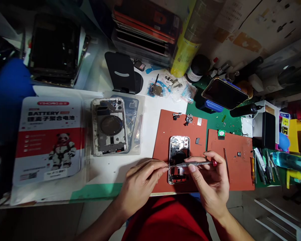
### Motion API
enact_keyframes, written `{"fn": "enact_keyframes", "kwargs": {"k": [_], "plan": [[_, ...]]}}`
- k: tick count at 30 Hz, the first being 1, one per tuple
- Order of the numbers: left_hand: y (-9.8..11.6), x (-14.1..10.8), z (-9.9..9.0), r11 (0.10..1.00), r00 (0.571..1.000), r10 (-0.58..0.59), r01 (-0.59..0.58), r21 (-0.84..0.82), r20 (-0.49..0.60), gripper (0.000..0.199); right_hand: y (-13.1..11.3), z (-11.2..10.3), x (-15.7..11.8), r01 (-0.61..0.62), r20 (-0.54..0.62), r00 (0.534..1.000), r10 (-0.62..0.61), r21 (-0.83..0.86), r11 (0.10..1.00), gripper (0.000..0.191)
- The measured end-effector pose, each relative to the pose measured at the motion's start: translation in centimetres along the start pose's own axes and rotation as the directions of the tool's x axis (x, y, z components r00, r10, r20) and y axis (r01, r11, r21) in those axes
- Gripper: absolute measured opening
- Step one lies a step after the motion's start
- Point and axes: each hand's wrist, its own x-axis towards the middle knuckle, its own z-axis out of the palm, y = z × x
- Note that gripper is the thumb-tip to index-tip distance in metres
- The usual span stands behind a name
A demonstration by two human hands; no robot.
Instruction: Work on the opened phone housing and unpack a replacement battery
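We note both bare hands at work over an opened phone housing, which lies on a red-brown mat between the hands, near the front edge of the bench. Right hand: grasping a slim grey screwdriver, thumb below, fingers curled round toward its red end. The driver lies almost level across the lower half of the housing, tip pointing left. Left hand: at the housing's left edge, thumb and forefinger drawn together at the driver's tip; we cannot tell whether they pinch a small part. The housing sits just right of the left fingertips and partly under the right hand's thumb and driver. Above it on the mat we see small metal parts; beside it, a dark flat piece. Well to the left, near a battery package, lies a second open housing. Right of the right hand, a thin tool lies on another red-brown mat.
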Motion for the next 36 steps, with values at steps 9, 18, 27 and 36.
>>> {"fn": "enact_keyframes", "kwargs": {"k": [9,18,27,36], "plan": [[0.5,-0.1,0.7,0.889,0.932,0.359,-0.359,0.283,0.053,0.022,-0.3,-1.7,3.6,0.547,0.117,0.828,-0.549,-0.386,0.743,0.067],[0.2,-0.2,1.4,0.787,0.894,0.338,-0.440,0.432,0.295,0.033,-1.0,-0.6,7.0,0.723,0.435,0.690,-0.578,-0.428,0.542,0.059],[-0.1,-0.8,1.9,0.795,0.900,0.335,-0.429,0.428,0.279,0.039,-0.9,-0.4,7.3,0.746,0.471,0.664,-0.581,-0.477,0.465,0.057],[0.2,-0.4,1.7,0.787,0.903,0.351,-0.427,0.445,0.246,0.032,-1.1,-0.2,7.3,0.706,0.487,0.708,-0.512,-0.504,0.498,0.046]]}}
